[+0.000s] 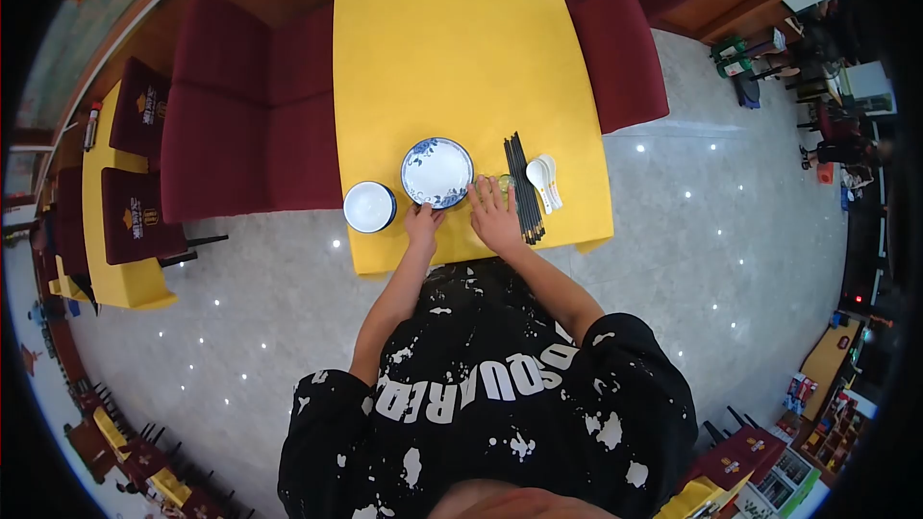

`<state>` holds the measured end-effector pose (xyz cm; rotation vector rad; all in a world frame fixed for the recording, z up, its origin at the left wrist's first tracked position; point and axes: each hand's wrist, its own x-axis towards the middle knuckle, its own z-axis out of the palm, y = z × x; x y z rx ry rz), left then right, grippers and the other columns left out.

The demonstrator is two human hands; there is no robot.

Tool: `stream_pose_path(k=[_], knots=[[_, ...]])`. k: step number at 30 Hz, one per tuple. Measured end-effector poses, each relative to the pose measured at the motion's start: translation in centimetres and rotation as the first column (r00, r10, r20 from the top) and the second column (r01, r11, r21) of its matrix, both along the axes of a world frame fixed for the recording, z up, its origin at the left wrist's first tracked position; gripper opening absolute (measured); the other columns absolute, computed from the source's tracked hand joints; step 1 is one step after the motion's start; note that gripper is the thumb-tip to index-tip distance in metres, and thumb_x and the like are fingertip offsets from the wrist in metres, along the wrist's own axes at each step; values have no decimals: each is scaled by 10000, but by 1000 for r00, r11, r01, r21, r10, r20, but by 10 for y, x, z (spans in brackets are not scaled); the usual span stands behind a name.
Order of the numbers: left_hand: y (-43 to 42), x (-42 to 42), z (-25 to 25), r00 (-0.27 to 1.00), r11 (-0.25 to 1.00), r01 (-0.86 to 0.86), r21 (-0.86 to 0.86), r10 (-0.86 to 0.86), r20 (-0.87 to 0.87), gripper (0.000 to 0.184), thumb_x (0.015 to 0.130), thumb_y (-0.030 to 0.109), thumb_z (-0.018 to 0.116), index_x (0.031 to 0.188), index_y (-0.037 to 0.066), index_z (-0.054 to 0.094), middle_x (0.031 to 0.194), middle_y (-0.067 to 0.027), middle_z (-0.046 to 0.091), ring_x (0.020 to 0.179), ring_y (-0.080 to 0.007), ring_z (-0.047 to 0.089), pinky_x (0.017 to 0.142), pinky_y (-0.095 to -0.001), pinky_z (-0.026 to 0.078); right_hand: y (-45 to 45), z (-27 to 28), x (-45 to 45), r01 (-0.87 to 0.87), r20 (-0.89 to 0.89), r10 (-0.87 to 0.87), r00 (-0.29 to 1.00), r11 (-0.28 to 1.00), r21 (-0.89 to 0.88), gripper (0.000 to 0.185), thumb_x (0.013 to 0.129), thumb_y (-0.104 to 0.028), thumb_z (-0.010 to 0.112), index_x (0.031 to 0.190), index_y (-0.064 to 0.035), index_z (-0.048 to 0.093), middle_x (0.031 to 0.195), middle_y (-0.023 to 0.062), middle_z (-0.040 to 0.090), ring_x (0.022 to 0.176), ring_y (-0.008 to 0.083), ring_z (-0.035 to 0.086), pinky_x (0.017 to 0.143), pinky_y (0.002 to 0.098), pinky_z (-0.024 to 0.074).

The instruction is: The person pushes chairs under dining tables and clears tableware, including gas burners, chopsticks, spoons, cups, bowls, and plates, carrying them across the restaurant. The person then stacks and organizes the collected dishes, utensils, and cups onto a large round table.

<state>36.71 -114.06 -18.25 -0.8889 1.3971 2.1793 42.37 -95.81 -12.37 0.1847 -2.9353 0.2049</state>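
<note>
Steadying the round blue-and-white porcelain plate (pixel 436 173) on the yellow-covered desk (pixel 442 48) calls for light rim contact: left grip (pixel 423 226) at edge, pinch unclear; right grip (pixel 496 222) spread.

Yellow-covered table (pixel 461 48): white bowl (pixel 369 207) near one corner, blue-patterned plate (pixel 436 173) beside it. Farther right, black chopsticks (pixel 524 192) bundled lengthwise; white spoons (pixel 540 178) just beside them.

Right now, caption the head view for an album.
Left hand and right hand at a floral plate on yellow tablecloth, chopsticks and spoons alongside.
</note>
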Motion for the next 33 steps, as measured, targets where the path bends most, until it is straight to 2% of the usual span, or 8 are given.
stream_pose_path(k=[5, 8, 12, 15, 16, 21, 27, 33], knots=[[-9, -3, -5, 998, 997, 67, -32, -66, 22, 330, 985, 164, 533, 1263, -1, 464, 1162, -146, 596, 985, -273, 644, 910, -400, 535, -5, 0, -1, 16, 12, -17, 1000, 1000, 17, 689, 878, -302, 594, 1503, -128, 364, 1565, 133, 327, 1447, 340, 296, 1141, 612, 206], [-7, -2, 0, 999, 999, 28, -24, -27, 22, 324, 969, 155, 557, 1247, 10, 476, 1090, -116, 620, 912, -229, 650, 800, -372, 543, -2, 14, 1, 12, 135, -2, 991, 997, -73, 728, 869, -320, 599, 1517, -123, 333, 1577, 156, 289, 1457, 359, 262, 1152, 606, 178], [-12, 13, 10, 984, 986, 156, 66, -160, 73, 393, 958, 229, 572, 1275, 20, 472, 1117, -122, 599, 922, -239, 641, 769, -372, 543, 8, 30, 6, 100, 76, -85, 993, 970, -223, 694, 857, -278, 609, 1481, -83, 376, 1551, 208, 303, 1436, 388, 278, 1141, 596, 201], [-6, 32, 28, 924, 946, 320, 54, -324, 205, 438, 946, 287, 578, 1300, 50, 479, 1131, -117, 588, 925, -244, 640, 757, -377, 542, 29, 33, 18, 287, -14, -320, 947, 868, -405, 694, 842, -241, 635, 1453, -19, 391, 1513, 247, 341, 1381, 410, 350, 1122, 530, 273], [-2, 34, 32, 900, 927, 373, 51, -374, 222, 445, 940, 294, 577, 1309, 62, 481, 1132, -112, 587, 923, -245, 641, 755, -381, 542, 34, 34, 22, 386, -37, -446, 894, 811, -440, 603, 829, -181, 642, 1371, 15, 466, 1402, 273, 444, 1276, 422, 449, 1060, 473, 368], [30, 51, 37, 842, 857, 516, 9, -509, 179, 432, 906, 256, 575, 1300, 89, 523, 1127, -81, 598, 891, -242, 647, 752, -378, 531, 79, -1, 54, 695, 243, -691, 680, 505, -511, 546, 818, -194, 645, 1300, 29, 517, 1222, 266, 552, 1115, 431, 551, 967, 462, 459], [51, 61, 30, 758, 757, 646, -92, -624, 190, 380, 908, 235, 572, 1246, 61, 578, 1069, -70, 627, 828, -215, 648, 710, -343, 521, 117, -29, 48, 777, 315, -716, 624, 523, -351, 644, 796, -337, 692, 1330, -23, 513, 1227, 238, 561, 1106, 425, 558, 917, 536, 457], [76, 95, -18, 697, 671, 716, -192, -704, 139, 338, 914, 244, 583, 1151, 7, 621, 905, -74, 658, 743, -173, 638, 645, -295, 505, 140, -43, 23, 636, 324, -562, 761, 743, -209, 425, 800, -340, 697, 1066, -23, 601, 986, 187, 634, 900, 414, 620, 780, 539, 503]])
